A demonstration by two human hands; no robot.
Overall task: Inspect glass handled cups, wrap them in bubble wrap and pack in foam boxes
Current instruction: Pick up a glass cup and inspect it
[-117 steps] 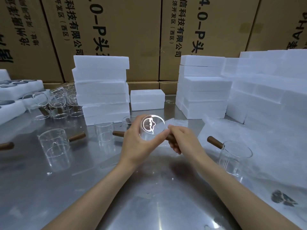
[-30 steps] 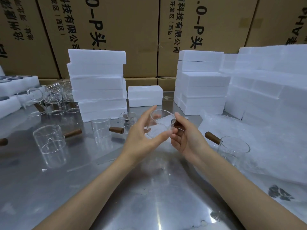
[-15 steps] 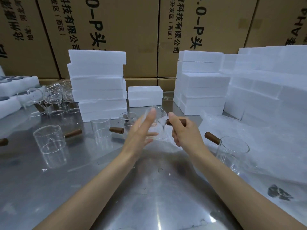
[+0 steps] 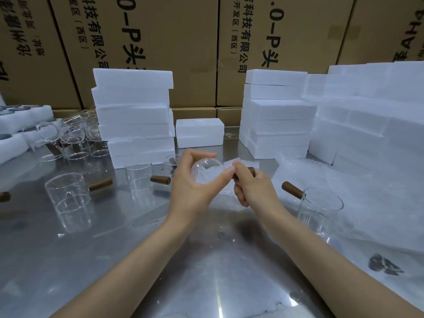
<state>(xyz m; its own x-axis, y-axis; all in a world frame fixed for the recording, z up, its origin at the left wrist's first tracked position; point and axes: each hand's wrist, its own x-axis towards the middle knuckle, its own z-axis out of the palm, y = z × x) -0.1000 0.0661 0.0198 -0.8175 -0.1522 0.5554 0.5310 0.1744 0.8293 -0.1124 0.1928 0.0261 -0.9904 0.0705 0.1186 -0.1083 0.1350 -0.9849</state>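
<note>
Glass cup (image 4: 206, 172), handle (image 4: 249, 171) seemingly behind right hand (image 4: 254, 189)

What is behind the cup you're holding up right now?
Seen through the held cup, a small sheet of bubble wrap lies on the metal table, with a low foam box farther back. The hands hide the sheet's near edge.

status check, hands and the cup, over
Left hand curled round the glass cup, right hand gripping its wooden handle. Cup held above the steel table, unwrapped. Nothing blocking.
</note>
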